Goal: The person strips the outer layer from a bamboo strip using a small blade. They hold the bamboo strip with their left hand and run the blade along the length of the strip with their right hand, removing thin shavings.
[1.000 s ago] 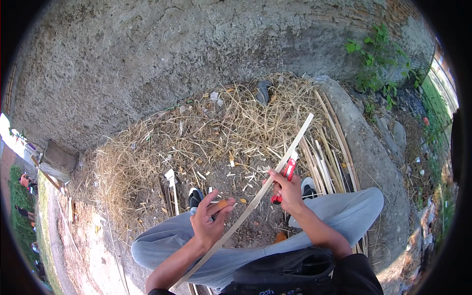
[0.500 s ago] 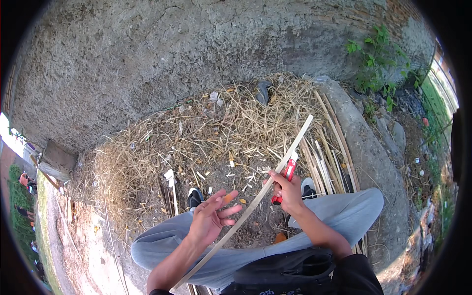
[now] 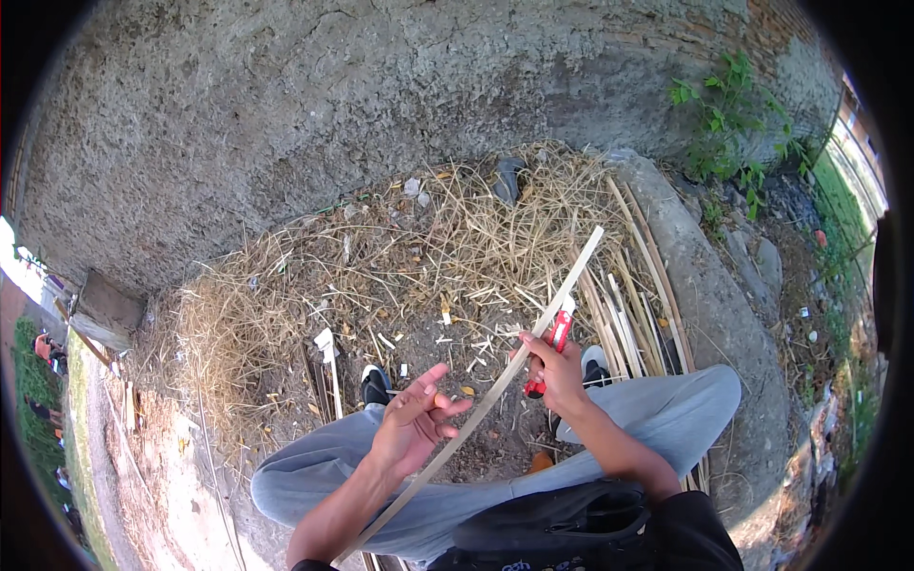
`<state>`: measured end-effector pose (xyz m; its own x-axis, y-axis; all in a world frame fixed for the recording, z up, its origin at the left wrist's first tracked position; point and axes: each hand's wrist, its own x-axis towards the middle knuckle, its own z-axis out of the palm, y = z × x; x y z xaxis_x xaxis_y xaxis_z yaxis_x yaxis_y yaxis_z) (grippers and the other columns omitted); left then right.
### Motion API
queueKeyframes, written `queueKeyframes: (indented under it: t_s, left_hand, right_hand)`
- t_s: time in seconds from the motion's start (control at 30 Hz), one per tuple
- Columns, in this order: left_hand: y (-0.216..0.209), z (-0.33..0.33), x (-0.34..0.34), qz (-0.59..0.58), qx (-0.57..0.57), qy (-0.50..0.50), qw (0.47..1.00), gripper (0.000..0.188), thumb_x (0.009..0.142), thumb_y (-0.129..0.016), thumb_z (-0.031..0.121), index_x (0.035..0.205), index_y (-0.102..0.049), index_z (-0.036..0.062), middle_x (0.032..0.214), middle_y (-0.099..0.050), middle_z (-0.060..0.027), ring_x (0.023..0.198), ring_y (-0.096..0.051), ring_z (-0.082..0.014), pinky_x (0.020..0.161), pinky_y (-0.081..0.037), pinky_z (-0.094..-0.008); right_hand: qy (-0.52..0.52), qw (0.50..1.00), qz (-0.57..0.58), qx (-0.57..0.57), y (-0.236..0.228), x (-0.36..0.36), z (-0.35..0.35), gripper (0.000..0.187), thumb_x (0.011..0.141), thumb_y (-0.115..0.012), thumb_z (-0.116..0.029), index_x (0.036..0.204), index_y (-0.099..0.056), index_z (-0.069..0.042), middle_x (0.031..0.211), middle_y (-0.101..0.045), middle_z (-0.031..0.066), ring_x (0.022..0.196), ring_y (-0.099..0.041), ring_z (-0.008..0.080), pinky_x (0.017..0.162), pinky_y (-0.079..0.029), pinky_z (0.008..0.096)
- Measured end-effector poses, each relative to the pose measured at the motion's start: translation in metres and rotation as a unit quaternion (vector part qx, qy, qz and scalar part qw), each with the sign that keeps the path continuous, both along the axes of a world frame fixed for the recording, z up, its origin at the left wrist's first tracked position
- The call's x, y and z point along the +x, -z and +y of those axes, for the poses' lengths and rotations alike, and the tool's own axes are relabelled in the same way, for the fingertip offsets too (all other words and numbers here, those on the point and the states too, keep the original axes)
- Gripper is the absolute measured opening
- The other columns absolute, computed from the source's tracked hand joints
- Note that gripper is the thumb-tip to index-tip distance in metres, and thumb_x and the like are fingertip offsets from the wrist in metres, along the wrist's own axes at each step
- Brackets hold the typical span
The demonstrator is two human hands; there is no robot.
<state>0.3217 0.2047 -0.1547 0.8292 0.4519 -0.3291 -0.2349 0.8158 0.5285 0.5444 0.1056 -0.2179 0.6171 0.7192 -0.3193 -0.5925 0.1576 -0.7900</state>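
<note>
A long, pale bamboo strip (image 3: 476, 416) slants from my lap up to the right, its far end over the straw. My right hand (image 3: 564, 379) is closed around its upper part. The same hand grips a red utility knife (image 3: 560, 329), tilted upward beside the strip; whether its blade is out I cannot tell. Just left of the strip, my left hand (image 3: 407, 426) is palm up with its fingers loosely bent and apart, holding nothing. The strip's lower end passes by my left forearm.
Dry straw and shavings (image 3: 457, 228) cover the ground before my feet. More split strips (image 3: 628, 324) lie by my right shoe. A rough wall (image 3: 314, 105) rises ahead, a concrete edge (image 3: 709, 276) runs along the right, and a white-headed tool (image 3: 326, 341) lies near my left shoe.
The fingers of my left hand have curled in and the hand has shifted slightly right. My right hand, the knife and the strip stay almost in place.
</note>
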Motion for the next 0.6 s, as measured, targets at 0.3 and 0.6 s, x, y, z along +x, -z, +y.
queueKeyframes:
  t_s: [0.3, 0.6]
  left_hand:
    - [0.008, 0.002, 0.005, -0.024, -0.042, -0.039, 0.998, 0.050, 0.091, -0.058, 0.004, 0.137, -0.043, -0.0054, 0.066, -0.058, -0.0061, 0.090, -0.052, -0.0195, 0.076, -0.048, -0.0302]
    - [0.021, 0.007, -0.001, -0.043, 0.007, -0.054, 0.998, 0.051, 0.092, -0.062, 0.005, 0.140, -0.043, 0.0007, 0.070, -0.061, -0.0048, 0.090, -0.057, -0.0192, 0.081, -0.050, -0.0305]
  right_hand:
    - [-0.008, 1.000, -0.009, -0.002, 0.003, 0.000, 0.001, 0.011, 0.090, -0.068, -0.011, 0.086, -0.065, -0.001, 0.077, -0.070, 0.0174, 0.040, -0.036, 0.0029, 0.038, -0.027, 0.0215]
    - [-0.008, 1.000, -0.015, -0.008, 0.000, -0.002, 0.001, 0.010, 0.090, -0.068, -0.011, 0.087, -0.065, -0.002, 0.078, -0.071, 0.0174, 0.040, -0.035, 0.0029, 0.039, -0.028, 0.0211]
